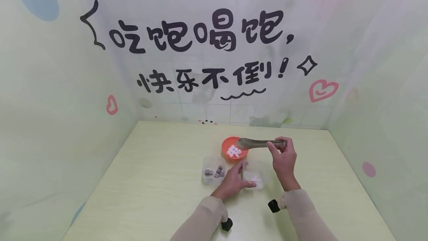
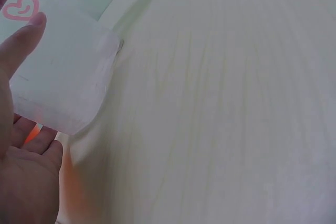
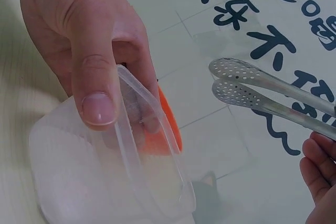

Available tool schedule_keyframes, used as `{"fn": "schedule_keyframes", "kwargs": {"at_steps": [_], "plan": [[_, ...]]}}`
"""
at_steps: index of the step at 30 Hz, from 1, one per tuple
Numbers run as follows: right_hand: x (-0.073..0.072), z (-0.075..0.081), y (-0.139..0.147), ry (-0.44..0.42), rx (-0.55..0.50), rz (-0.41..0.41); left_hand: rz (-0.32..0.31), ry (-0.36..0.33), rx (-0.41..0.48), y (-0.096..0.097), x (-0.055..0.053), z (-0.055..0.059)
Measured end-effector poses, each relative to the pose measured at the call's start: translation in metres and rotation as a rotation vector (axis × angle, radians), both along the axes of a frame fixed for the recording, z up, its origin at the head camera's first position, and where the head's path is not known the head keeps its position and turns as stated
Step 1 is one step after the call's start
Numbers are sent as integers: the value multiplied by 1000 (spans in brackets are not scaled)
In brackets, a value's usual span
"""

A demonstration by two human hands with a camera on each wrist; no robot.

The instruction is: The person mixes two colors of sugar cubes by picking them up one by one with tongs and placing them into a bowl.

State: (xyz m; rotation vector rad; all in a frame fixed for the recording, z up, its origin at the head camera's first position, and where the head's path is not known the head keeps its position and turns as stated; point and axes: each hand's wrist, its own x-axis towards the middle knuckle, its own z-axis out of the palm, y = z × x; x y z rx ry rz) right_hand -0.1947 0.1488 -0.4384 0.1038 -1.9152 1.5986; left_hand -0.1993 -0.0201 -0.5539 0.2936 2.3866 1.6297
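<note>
My left hand (image 1: 234, 182) grips a clear plastic container (image 1: 265, 172) by its left side, with the thumb outside on the wall and the fingers behind. A few white pieces (image 1: 255, 178) lie in the bottom of it. My right hand (image 1: 285, 161) holds metal tongs (image 1: 259, 144) by the handle end, level above the table. Their perforated heads (image 3: 239, 93) are slightly apart with nothing between them, and in the head view they overlap the right rim of an orange bowl (image 1: 224, 148). Several white cubes (image 1: 234, 151) sit in that bowl.
A second clear container (image 1: 204, 177) with several grey-brown cubes (image 1: 219, 172) stands left of my left hand, in front of the bowl. The pale wooden table (image 1: 150, 166) meets a back wall (image 1: 187, 111) with large black lettering, and there are side walls left and right.
</note>
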Motion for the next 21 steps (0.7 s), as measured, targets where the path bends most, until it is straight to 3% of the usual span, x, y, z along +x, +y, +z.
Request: {"fn": "schedule_keyframes", "kwargs": {"at_steps": [10, 21], "plan": [[11, 1, 10, -52, 75, 5, -3, 12, 18, 0, 1, 2], [18, -6, 21, -54, 99, 56, -26, 32, 20, -1, 1, 3]]}}
